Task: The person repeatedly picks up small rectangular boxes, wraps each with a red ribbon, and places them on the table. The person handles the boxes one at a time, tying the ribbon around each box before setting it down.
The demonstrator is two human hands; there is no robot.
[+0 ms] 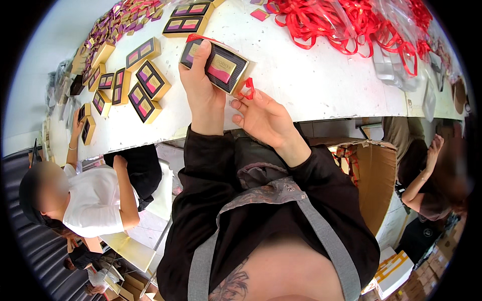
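Observation:
My left hand (203,85) grips a small gold gift box (236,88), its thumb lying across the top. Two pink-and-gold wrapped pieces (221,67) sit in the box's dark tray; the thumb partly covers one. A strip of red ribbon (195,37) lies along the box's far left corner. Close to the near right corner, my right hand (266,113) pinches a loop of red ribbon (248,89) between thumb and forefinger, its other fingers curled. Whether that loop joins the strip at the far corner is hidden.
Several filled gold boxes (145,103) stand on the white table (321,85) to the left. Wrapped pieces (120,22) are heaped far left, red ribbons (346,25) far right. Below the table edge is a cardboard carton (374,175). A person in white (95,205) works at left.

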